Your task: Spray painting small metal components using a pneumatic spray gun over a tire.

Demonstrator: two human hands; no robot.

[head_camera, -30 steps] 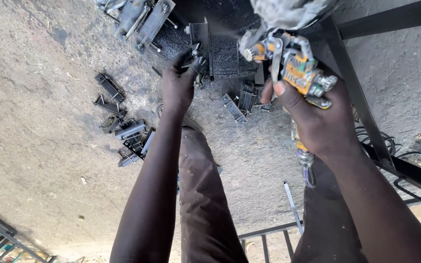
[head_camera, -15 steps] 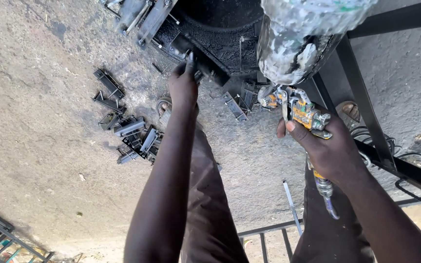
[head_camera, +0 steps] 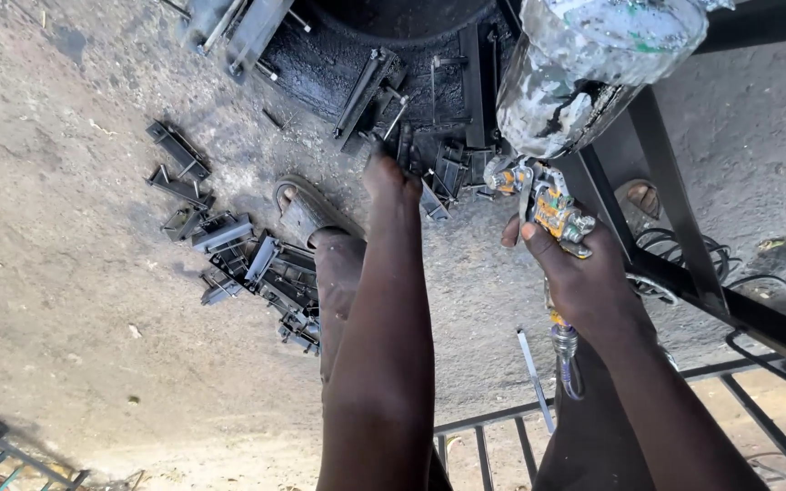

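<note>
Two hands are out over the dusty ground [head_camera: 65, 300]. The left hand [head_camera: 391, 175] reaches far down to the black metal parts [head_camera: 452, 168] by a dark painted patch [head_camera: 320, 64]. Its fingers touch one small part there, but I cannot tell if they pinch it or just rest on it. The right hand [head_camera: 584, 273] is wrapped tight around a spray gun [head_camera: 546, 205]. The gun has a big cup [head_camera: 593, 64] on top, messy with silver and black paint. A hose [head_camera: 568, 359] hangs from under the hand. More black parts [head_camera: 256, 268] lie in a pile on the ground, near a sandal [head_camera: 307, 211]. A black metal frame [head_camera: 684, 264] stands on the right.
</note>
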